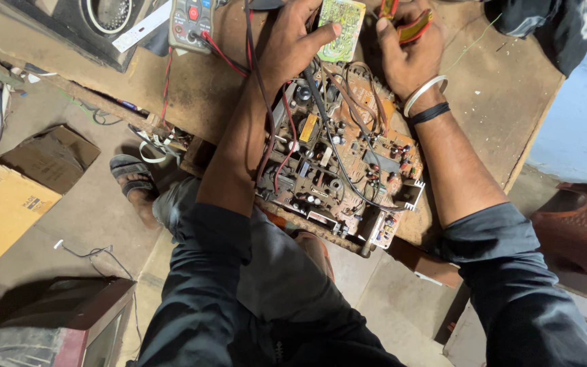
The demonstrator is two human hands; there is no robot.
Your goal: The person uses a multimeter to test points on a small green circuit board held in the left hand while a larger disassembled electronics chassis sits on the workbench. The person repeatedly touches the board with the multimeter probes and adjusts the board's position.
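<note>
Top centre of the frame, the left hand point(293, 47) pinches a small green circuit board point(342, 28) upright for inspection, the right hand point(405, 51) clamps a red-yellow part point(412, 27), both above the big board point(344, 160) on the table point(504, 95).

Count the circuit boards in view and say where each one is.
2. A small green circuit board is held in the left hand. A large brown circuit board lies on the wooden table between the forearms. Others may be hidden.
</note>
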